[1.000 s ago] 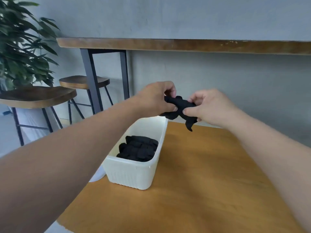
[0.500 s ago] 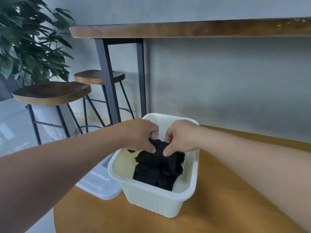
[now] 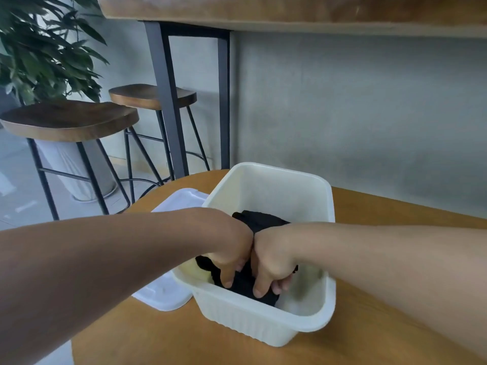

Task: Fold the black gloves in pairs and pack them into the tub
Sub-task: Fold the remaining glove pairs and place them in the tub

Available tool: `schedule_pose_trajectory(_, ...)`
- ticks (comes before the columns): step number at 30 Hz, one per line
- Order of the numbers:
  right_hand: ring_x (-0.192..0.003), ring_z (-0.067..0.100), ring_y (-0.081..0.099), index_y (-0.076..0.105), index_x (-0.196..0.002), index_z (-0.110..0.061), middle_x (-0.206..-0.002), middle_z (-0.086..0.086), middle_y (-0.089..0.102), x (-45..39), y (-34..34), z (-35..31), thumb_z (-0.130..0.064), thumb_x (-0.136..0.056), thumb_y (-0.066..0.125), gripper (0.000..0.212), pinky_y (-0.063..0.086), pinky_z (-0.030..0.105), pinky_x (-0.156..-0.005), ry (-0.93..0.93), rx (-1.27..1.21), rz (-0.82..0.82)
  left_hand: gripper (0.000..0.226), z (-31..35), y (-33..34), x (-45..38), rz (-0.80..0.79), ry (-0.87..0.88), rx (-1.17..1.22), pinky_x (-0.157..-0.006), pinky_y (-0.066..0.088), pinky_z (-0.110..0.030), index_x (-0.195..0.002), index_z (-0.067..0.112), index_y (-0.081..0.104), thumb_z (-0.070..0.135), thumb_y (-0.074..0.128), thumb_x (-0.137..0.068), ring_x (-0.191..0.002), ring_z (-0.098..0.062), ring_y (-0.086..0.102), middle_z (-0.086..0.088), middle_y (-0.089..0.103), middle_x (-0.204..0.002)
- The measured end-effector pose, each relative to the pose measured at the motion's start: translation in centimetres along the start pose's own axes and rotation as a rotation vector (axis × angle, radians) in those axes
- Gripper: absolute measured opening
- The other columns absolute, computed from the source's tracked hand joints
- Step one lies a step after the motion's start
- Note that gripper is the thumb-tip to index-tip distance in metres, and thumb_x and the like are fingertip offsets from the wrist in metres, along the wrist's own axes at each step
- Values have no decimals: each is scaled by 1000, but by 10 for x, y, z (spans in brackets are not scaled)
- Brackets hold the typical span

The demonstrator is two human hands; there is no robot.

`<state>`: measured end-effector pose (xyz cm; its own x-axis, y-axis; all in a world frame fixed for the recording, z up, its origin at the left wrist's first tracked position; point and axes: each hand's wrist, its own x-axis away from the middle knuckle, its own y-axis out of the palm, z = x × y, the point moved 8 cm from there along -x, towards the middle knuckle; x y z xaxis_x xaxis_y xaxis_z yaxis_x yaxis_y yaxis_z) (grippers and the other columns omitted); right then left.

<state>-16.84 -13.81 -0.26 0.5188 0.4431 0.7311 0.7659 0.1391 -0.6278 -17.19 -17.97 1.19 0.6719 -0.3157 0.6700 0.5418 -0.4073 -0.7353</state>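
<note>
A cream ribbed tub [image 3: 266, 324] stands on the round wooden table [image 3: 163, 335]. Black gloves [image 3: 259, 219] lie bundled inside it. Both of my hands are down inside the tub, side by side and touching. My left hand [image 3: 232, 255] has its fingers curled onto a folded pair of black gloves [image 3: 243, 284] near the front wall. My right hand [image 3: 274, 264] grips the same pair from the right. The hands hide most of the pair.
A white lid [image 3: 171, 288] lies flat on the table just left of the tub. Two wooden stools [image 3: 71, 119] and a potted plant [image 3: 39, 48] stand to the left on the floor. A high wooden counter [image 3: 290, 11] runs along the grey wall.
The folded pair went from mid-air above the table down into the tub. Both hands have pushed it lower, toward the tub's front wall, and the view has dropped closer.
</note>
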Motion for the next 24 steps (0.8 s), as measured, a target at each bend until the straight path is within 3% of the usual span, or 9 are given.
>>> schedule_pose_trajectory(2,-57,12,57,44,-63,-25,-61,1,60,-5,6,1,-21,-93,66,38,51,27,-76,23,61,-4,39,2,8,-5,-9,-14,-56,-78,31,-23,-124,14,59,35,63,-91,-114,-20,53,0,60,-127)
schedule_pose_trajectory(5,-64,16,57,44,-61,-24,-62,2,59,-11,10,3,-24,-92,67,39,51,31,-88,56,113,26,38,1,14,-11,-2,-30,-71,-78,35,-26,-119,13,61,36,65,-89,-108,-22,56,-4,63,-121)
schedule_pose_trajectory(9,-61,16,58,54,-59,-16,-38,-6,55,-19,11,8,-34,-90,69,39,50,29,-78,116,201,44,38,-6,19,-19,0,-51,-55,-79,41,-28,-113,12,64,38,69,-86,-100,-21,60,-4,67,-115)
schedule_pose_trajectory(14,-54,13,50,57,-63,-16,-60,-4,57,-18,10,6,-45,-91,63,41,39,23,-57,142,362,19,32,-7,25,-25,-36,-60,-45,-82,42,-28,-110,13,68,36,66,-88,-98,-17,63,0,72,-109)
schedule_pose_trajectory(17,-56,13,51,58,-68,-16,-63,-4,58,-21,11,10,-44,-90,65,37,40,24,-56,178,301,-7,17,-9,26,-26,-65,-69,3,-93,47,-30,-84,15,63,31,67,-88,-98,-15,66,0,75,-103)
schedule_pose_trajectory(19,-57,12,51,59,-68,-16,-63,-4,58,-20,9,12,-43,-89,67,35,41,23,-55,184,248,2,25,-9,26,-23,-80,-72,13,-98,47,-33,-69,18,55,30,67,-88,-100,-16,67,-1,75,-102)
schedule_pose_trajectory(21,-58,12,52,59,-68,-15,-62,-4,59,-18,7,13,-41,-89,69,34,41,23,-56,174,189,13,23,-9,25,-23,-85,-79,25,-100,47,-35,-73,15,56,29,67,-89,-102,-17,67,-2,75,-103)
schedule_pose_trajectory(24,-56,12,52,59,-67,-15,-53,-4,58,-14,5,14,-38,-88,71,33,42,23,-57,171,130,21,18,-9,24,-22,-92,-97,29,-102,44,-35,-100,12,66,28,64,-91,-105,-17,65,-3,74,-108)
